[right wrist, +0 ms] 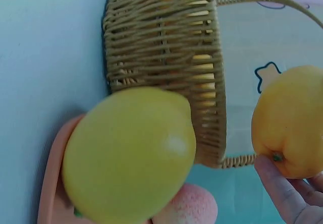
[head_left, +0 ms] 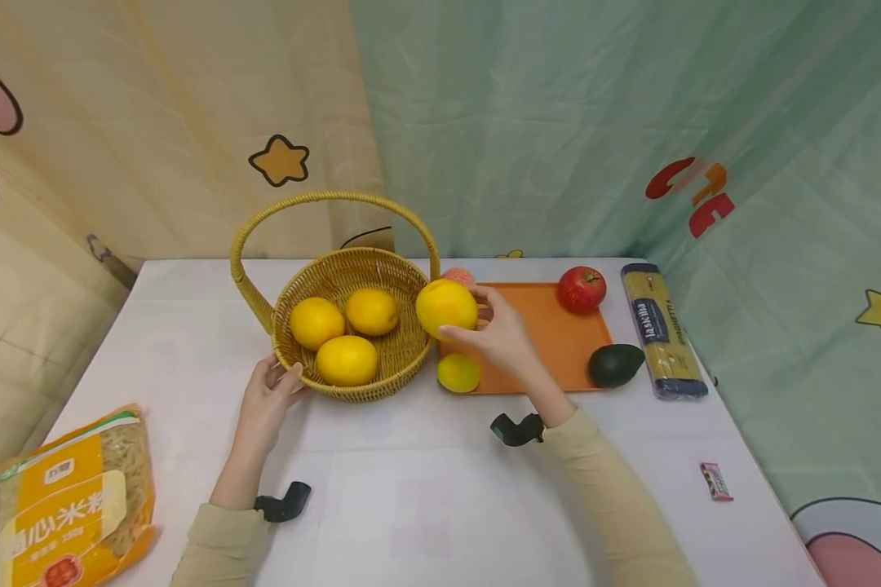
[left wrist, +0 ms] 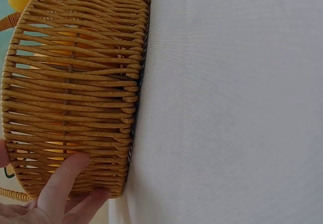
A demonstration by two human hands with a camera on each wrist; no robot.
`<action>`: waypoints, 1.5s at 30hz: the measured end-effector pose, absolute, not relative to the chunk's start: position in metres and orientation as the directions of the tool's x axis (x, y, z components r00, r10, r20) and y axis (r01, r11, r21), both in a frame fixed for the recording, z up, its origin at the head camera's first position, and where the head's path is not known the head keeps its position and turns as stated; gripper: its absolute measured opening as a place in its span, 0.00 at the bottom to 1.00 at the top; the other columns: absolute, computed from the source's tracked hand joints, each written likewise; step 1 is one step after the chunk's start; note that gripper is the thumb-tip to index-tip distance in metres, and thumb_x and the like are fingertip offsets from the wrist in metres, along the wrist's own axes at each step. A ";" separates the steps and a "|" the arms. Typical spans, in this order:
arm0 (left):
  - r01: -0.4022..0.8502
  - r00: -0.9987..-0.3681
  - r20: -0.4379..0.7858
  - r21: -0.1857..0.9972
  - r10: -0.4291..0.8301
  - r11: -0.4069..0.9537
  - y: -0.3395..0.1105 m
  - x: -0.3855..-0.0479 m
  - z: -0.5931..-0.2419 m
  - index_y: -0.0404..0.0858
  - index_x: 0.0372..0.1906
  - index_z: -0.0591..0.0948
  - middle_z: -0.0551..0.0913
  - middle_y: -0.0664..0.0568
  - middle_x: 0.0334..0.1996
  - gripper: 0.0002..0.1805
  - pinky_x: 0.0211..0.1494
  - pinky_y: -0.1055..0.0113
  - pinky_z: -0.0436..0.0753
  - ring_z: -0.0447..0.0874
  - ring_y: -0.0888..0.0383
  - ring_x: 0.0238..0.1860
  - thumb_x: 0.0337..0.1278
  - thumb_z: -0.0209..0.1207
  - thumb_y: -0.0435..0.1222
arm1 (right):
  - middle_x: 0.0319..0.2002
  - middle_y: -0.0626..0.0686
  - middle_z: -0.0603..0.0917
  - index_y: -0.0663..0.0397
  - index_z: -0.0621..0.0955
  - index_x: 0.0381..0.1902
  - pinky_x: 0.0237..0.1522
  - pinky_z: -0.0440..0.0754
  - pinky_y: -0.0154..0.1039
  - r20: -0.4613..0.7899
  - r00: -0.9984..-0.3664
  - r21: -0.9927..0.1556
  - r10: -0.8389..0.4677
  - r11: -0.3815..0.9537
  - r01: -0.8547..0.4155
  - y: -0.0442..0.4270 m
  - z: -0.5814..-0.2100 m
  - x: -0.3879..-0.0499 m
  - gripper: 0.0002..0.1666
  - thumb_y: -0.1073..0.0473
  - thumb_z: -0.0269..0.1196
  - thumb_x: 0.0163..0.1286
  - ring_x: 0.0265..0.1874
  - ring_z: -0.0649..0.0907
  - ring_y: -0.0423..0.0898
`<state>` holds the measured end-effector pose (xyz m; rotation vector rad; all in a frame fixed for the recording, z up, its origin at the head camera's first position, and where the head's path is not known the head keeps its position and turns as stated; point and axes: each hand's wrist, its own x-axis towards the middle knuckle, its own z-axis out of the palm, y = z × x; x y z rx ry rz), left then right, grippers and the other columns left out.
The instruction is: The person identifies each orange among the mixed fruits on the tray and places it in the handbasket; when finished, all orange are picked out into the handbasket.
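Observation:
My right hand [head_left: 501,330] holds a yellow-orange fruit [head_left: 446,308] in the air beside the right rim of a wicker basket [head_left: 382,390]. A small green stem spot shows on this fruit in the right wrist view, close to a fingertip. Three similar yellow fruits [head_left: 347,360] lie inside the basket. At the basket's front left, my left hand [head_left: 266,401] grips the rim and wall; in the left wrist view its fingers [left wrist: 63,183] lie against the outside of the weave. Below the held fruit, a lemon [head_left: 458,373] sits at the near left corner of an orange tray [head_left: 529,359].
The tray also bears a red apple [head_left: 582,289] and a dark green avocado [head_left: 615,364]; a pink peach [right wrist: 189,206] is by its far left corner. Spaghetti [head_left: 661,330] lies right of it. A small wrapped sweet [head_left: 716,481] and a pasta bag [head_left: 77,501] flank the near table.

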<state>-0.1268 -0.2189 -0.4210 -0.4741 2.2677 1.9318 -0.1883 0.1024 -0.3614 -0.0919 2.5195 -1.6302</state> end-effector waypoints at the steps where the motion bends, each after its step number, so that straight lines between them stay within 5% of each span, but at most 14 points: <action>1: -0.317 -0.942 -0.296 0.939 -0.156 0.132 -0.219 -0.127 -0.421 0.33 0.77 0.46 0.54 0.35 0.76 0.37 0.67 0.57 0.76 0.64 0.43 0.72 0.75 0.47 0.42 | 0.64 0.51 0.73 0.49 0.67 0.69 0.61 0.83 0.49 -0.084 -0.987 -0.910 -0.138 0.414 0.019 0.099 -0.362 -0.188 0.48 0.43 0.74 0.55 0.60 0.77 0.52; 11: -0.309 -0.946 -0.289 0.942 -0.148 0.135 -0.220 -0.125 -0.420 0.32 0.77 0.45 0.54 0.33 0.76 0.37 0.67 0.56 0.76 0.64 0.42 0.72 0.76 0.46 0.41 | 0.66 0.51 0.72 0.46 0.68 0.68 0.58 0.85 0.49 -0.073 -0.974 -0.885 -0.216 0.464 -0.036 0.067 -0.367 -0.191 0.47 0.44 0.75 0.54 0.60 0.79 0.55; 20: -0.302 -0.947 -0.281 0.944 -0.154 0.132 -0.219 -0.126 -0.419 0.32 0.77 0.46 0.55 0.33 0.75 0.36 0.67 0.56 0.76 0.64 0.41 0.72 0.76 0.46 0.40 | 0.62 0.52 0.77 0.53 0.71 0.66 0.63 0.81 0.46 0.081 -0.933 -0.728 -0.351 0.619 -0.296 0.043 -0.378 -0.196 0.47 0.45 0.77 0.51 0.58 0.78 0.50; 33: -0.294 -0.949 -0.273 0.947 -0.159 0.133 -0.218 -0.126 -0.419 0.32 0.77 0.47 0.56 0.33 0.75 0.35 0.65 0.59 0.77 0.65 0.42 0.71 0.76 0.46 0.40 | 0.60 0.59 0.76 0.60 0.70 0.65 0.64 0.80 0.45 0.053 -0.894 -0.495 -0.445 0.766 -0.411 0.032 -0.384 -0.204 0.46 0.49 0.76 0.54 0.57 0.78 0.53; 45: -0.292 -0.950 -0.272 0.948 -0.155 0.125 -0.219 -0.126 -0.420 0.32 0.77 0.46 0.56 0.34 0.75 0.35 0.65 0.60 0.77 0.64 0.43 0.72 0.76 0.46 0.39 | 0.59 0.59 0.76 0.62 0.71 0.64 0.65 0.79 0.45 -0.091 -0.895 -0.402 -0.436 0.839 -0.368 0.024 -0.383 -0.216 0.44 0.47 0.75 0.56 0.58 0.77 0.54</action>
